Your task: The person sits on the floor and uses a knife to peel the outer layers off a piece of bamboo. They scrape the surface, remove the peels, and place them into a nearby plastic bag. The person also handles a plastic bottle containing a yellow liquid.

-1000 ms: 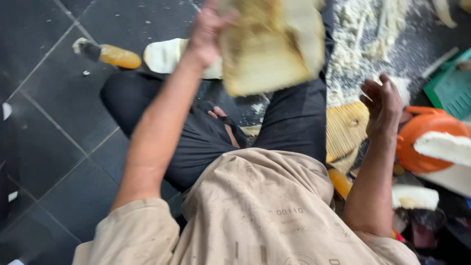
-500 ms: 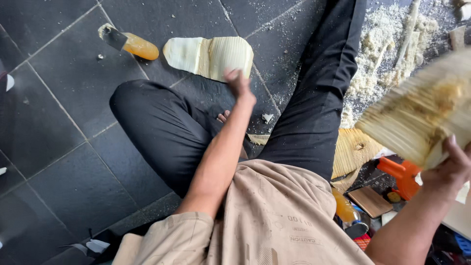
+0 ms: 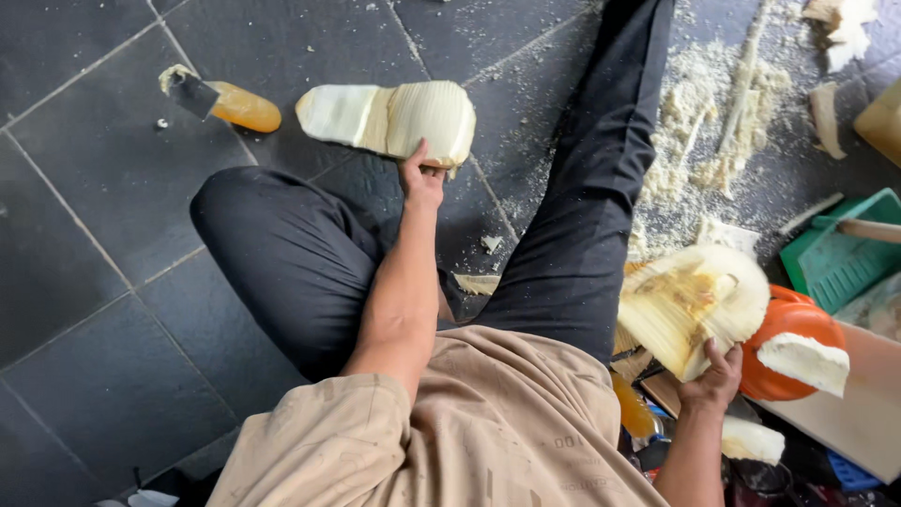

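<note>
Pale husk chunks occupy both hands: the left hand clasps the carved piece lying on the tiled floor, while the right hand closes under a fibrous slab beside the orange tub. That raised slab could slip, its grip being low and narrow.

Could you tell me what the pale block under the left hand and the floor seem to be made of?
The pale block looks like soft, fibrous wood: cream, matt, fine parallel grain on its end. The floor appears to be dark stone or ceramic tile, faintly glossy, with thin grout lines.
</note>
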